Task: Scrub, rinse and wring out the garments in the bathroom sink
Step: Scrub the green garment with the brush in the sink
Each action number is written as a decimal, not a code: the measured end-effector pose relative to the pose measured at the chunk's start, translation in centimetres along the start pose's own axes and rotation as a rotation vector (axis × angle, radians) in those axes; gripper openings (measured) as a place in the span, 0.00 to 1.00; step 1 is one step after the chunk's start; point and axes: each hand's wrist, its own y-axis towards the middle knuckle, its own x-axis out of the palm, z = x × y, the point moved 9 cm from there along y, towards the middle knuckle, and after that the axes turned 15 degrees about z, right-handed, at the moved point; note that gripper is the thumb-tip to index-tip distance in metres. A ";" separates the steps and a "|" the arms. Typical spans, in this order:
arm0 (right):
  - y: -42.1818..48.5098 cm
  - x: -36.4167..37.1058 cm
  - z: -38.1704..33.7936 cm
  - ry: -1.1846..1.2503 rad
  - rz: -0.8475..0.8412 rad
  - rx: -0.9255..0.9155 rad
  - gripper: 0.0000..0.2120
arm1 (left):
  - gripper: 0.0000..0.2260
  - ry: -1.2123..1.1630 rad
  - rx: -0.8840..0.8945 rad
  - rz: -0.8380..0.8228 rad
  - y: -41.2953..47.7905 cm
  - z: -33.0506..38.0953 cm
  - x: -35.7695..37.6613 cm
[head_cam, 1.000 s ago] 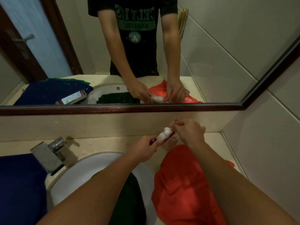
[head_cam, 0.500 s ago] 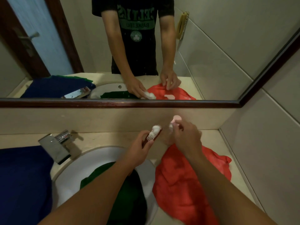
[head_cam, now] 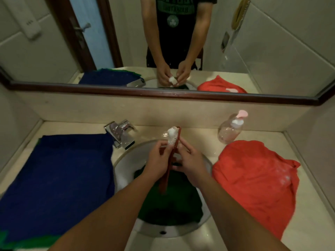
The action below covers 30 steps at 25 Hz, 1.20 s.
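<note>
Mirror [head_cam: 108,42] spans the far wall above the pale bench [head_cam: 199,134], and in it we see a person in a dark shirt with both hands together over the basin. On the left of the bench a blue garment [head_cam: 59,178] lies spread flat, with a green edge showing under its near corner. On the right we find a red garment [head_cam: 253,178] lying crumpled, with a pale sudsy patch on its right part. Between the two sits the round white sink [head_cam: 125,163], and a green garment [head_cam: 172,205] is bunched inside it, filling most of the bowl. A chrome faucet [head_cam: 120,134] stands at the far left rim of the sink, just beside the blue garment. A clear soap bottle [head_cam: 229,131] with a pink pump top stands on the far side of the bench, just beyond the red garment. Over the sink we see the left hand [head_cam: 157,160] with fingers curled round a red-handled brush [head_cam: 165,178], held nearly upright with foam on its white bristles at the far end. The right hand [head_cam: 192,163] meets it from the other side, its fingers and thumb pinching the brush below the head.
</note>
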 end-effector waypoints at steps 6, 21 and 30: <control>-1.7 3.4 3.7 -0.038 0.021 0.019 0.17 | 0.10 0.229 -0.008 -0.080 1.0 -6.3 -3.4; 7.5 2.7 20.3 -0.785 0.085 -0.250 0.17 | 0.35 1.270 0.426 -0.269 3.6 -26.2 -2.4; 6.9 0.5 20.4 -0.909 0.317 -0.221 0.15 | 0.35 1.265 0.385 -0.164 3.6 -27.0 -2.5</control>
